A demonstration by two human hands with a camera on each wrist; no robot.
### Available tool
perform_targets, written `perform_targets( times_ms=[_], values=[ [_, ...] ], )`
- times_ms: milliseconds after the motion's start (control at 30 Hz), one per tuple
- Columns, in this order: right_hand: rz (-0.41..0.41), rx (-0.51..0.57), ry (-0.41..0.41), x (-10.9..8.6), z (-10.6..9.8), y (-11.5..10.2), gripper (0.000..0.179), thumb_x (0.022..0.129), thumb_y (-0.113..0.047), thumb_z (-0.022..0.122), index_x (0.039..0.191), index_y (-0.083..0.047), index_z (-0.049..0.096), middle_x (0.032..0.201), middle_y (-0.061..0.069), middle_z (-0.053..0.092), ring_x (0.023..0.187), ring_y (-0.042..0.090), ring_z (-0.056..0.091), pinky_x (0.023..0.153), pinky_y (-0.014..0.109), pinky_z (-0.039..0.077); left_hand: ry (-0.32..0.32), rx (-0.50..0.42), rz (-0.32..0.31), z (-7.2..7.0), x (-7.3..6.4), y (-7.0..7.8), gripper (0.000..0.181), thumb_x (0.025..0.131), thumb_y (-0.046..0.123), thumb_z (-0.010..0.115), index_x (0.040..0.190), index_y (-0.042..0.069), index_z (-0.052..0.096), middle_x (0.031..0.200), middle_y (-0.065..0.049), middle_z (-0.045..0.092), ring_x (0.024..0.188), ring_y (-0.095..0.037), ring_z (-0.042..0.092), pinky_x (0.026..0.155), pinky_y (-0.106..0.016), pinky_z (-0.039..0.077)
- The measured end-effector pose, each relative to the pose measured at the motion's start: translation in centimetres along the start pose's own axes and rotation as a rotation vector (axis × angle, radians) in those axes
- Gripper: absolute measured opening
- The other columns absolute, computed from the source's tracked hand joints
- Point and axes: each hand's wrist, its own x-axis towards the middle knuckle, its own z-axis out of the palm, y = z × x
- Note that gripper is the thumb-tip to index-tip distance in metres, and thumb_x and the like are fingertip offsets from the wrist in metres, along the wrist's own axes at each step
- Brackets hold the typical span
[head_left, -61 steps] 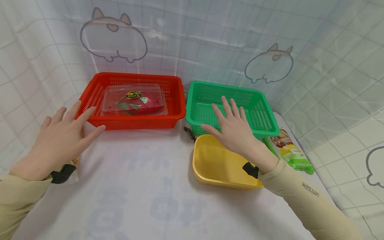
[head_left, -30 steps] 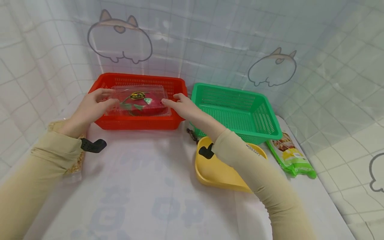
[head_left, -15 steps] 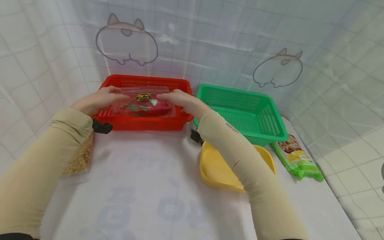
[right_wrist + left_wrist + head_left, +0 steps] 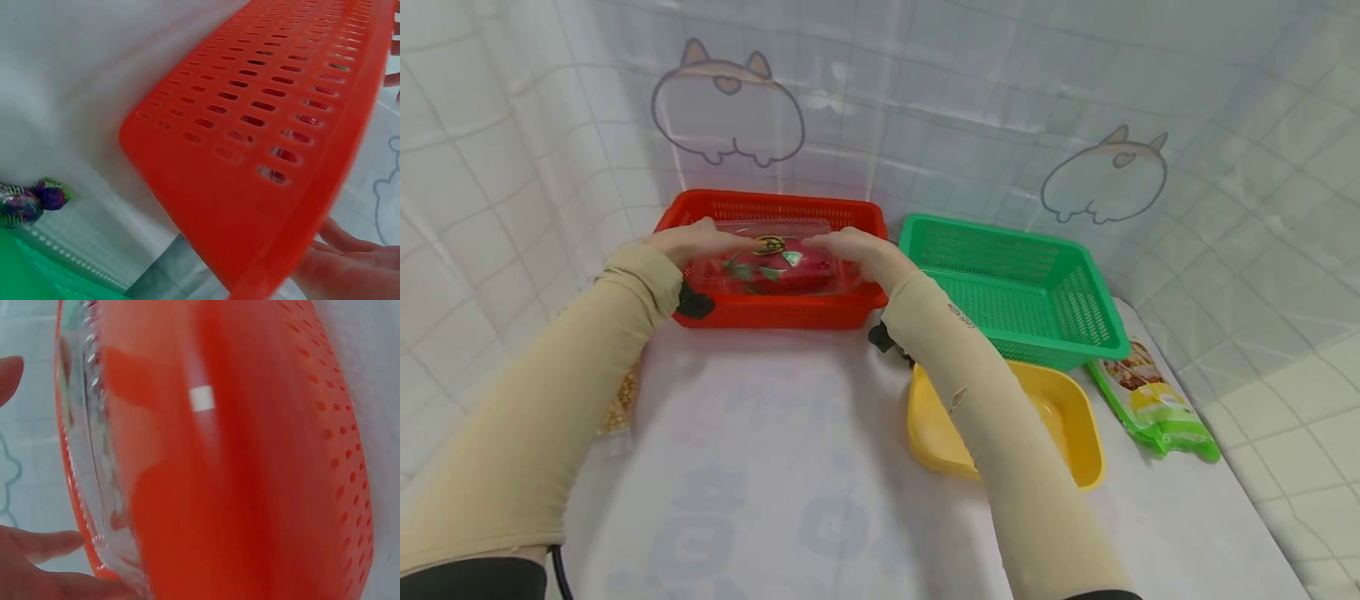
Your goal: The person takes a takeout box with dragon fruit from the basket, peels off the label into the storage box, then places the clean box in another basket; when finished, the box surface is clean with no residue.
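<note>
A clear plastic box point(image 4: 775, 283) holding a pinkish-red dragon fruit point(image 4: 805, 268) lies in the red basket point(image 4: 760, 312). My left hand point(image 4: 703, 239) is over the box's left end, and my right hand point(image 4: 868, 252) reaches over its right end from the other side. Fingertips of both extend above the lid. In the left wrist view, fingers point(image 4: 47, 544) meet the box's clear edge point(image 4: 94, 450). The right wrist view shows my right hand point(image 4: 356, 262) partly behind the basket's rim. Whether either hand grips the box is hidden.
An unfilled green basket point(image 4: 1015, 346) stands to the right, with a yellow tub point(image 4: 1075, 425) in front. A green food packet point(image 4: 1150, 400) lies at far right. My left sleeve partly covers a bag of tan pieces point(image 4: 621, 404). A small shiny wrapped item point(image 4: 31, 200) lies between the baskets.
Both hands came from spread and apart, the right one over the green basket, to the ends of the plastic box. In the last half second they moved closer together over its lid.
</note>
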Motion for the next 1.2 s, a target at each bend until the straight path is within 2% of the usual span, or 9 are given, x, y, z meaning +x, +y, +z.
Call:
perform_targets(
  times_ms=[100, 233, 467, 633, 800, 900, 1000, 1100, 1200],
  values=[
    [0.002, 0.014, 0.01, 0.2, 0.1, 0.3, 0.063, 0.094, -0.045, 0.066, 0.146, -0.019, 0.041, 0.143, 0.001, 0.046, 0.134, 0.024, 0.042, 0.106, 0.046, 0.048, -0.007, 0.02, -0.032, 0.4, 0.7, 0.7, 0.114, 0.096, 0.062, 0.045, 0.147, -0.006, -0.031, 0.157, -0.027, -0.032, 0.148, -0.05, -0.018, 0.12, -0.065, 0.003],
    [-0.006, 0.022, 0.027, 0.4, 0.5, 0.5, 0.062, 0.093, -0.044, 0.066, 0.144, -0.018, 0.041, 0.139, 0.001, 0.048, 0.134, 0.025, 0.044, 0.105, 0.045, 0.049, 0.013, 0.053, -0.063, 0.7, 1.4, 0.8, 0.113, 0.098, 0.058, 0.044, 0.144, -0.011, -0.032, 0.156, -0.032, -0.028, 0.147, -0.051, -0.013, 0.121, -0.062, 0.006],
    [0.003, 0.03, 0.053, 0.3, 0.9, 0.6, 0.057, 0.095, -0.041, 0.064, 0.141, -0.016, 0.04, 0.133, 0.001, 0.048, 0.133, 0.028, 0.045, 0.103, 0.043, 0.051, 0.058, 0.089, -0.078, 0.9, 1.6, 0.3, 0.116, 0.095, 0.061, 0.049, 0.145, -0.014, -0.025, 0.155, -0.039, -0.004, 0.141, -0.054, 0.008, 0.119, -0.063, 0.017],
    [-0.014, 0.024, 0.043, 0.4, 0.9, 1.0, 0.066, 0.097, -0.036, 0.063, 0.15, -0.018, 0.029, 0.142, 0.003, 0.042, 0.132, 0.03, 0.045, 0.103, 0.044, 0.051, 0.027, 0.026, -0.066, 0.7, 1.3, 0.1, 0.119, 0.094, 0.06, 0.051, 0.145, -0.011, -0.029, 0.156, -0.037, -0.012, 0.142, -0.053, 0.004, 0.119, -0.064, 0.014],
    [-0.069, -0.007, 0.008, 1.0, 1.0, 1.7, 0.075, 0.099, -0.028, 0.061, 0.159, -0.028, 0.018, 0.147, 0.004, 0.04, 0.122, 0.024, 0.047, 0.102, 0.044, 0.051, -0.015, -0.047, -0.067, 0.5, 1.4, -0.3, 0.122, 0.094, 0.059, 0.054, 0.144, -0.005, -0.037, 0.156, -0.033, -0.022, 0.143, -0.053, -0.003, 0.119, -0.066, 0.009],
    [-0.083, -0.029, 0.016, 1.4, 1.1, 2.0, 0.071, 0.099, -0.028, 0.061, 0.159, -0.032, 0.023, 0.145, 0.004, 0.042, 0.115, 0.023, 0.048, 0.1, 0.042, 0.051, -0.024, -0.055, -0.06, 0.5, 1.4, -0.5, 0.122, 0.094, 0.059, 0.055, 0.144, -0.002, -0.038, 0.156, -0.031, -0.027, 0.144, -0.053, -0.006, 0.118, -0.068, 0.007],
    [-0.082, -0.018, 0.031, 1.6, 1.1, 2.3, 0.069, 0.098, -0.028, 0.062, 0.158, -0.034, 0.027, 0.145, 0.003, 0.043, 0.116, 0.022, 0.047, 0.101, 0.042, 0.05, -0.022, -0.048, -0.041, 0.5, 1.4, -0.6, 0.122, 0.093, 0.058, 0.056, 0.146, -0.001, -0.037, 0.157, -0.031, -0.026, 0.144, -0.054, -0.006, 0.118, -0.069, 0.007],
    [-0.076, -0.001, 0.049, 1.7, 1.1, 2.5, 0.069, 0.097, -0.028, 0.064, 0.156, -0.035, 0.03, 0.146, 0.003, 0.043, 0.122, 0.022, 0.043, 0.102, 0.042, 0.05, 0.01, -0.077, -0.022, 0.7, 1.5, -0.6, 0.121, 0.093, 0.055, 0.059, 0.148, 0.0, -0.034, 0.158, -0.031, -0.017, 0.144, -0.053, -0.002, 0.118, -0.068, 0.009],
    [-0.084, 0.003, 0.069, 1.8, 1.2, 2.6, 0.068, 0.097, -0.025, 0.064, 0.156, -0.033, 0.032, 0.145, 0.003, 0.044, 0.122, 0.023, 0.045, 0.101, 0.043, 0.051, 0.042, -0.108, -0.013, 0.9, 1.3, -0.6, 0.121, 0.093, 0.053, 0.06, 0.148, 0.002, -0.035, 0.159, -0.031, -0.018, 0.145, -0.052, -0.004, 0.119, -0.067, 0.01]
  ],
)
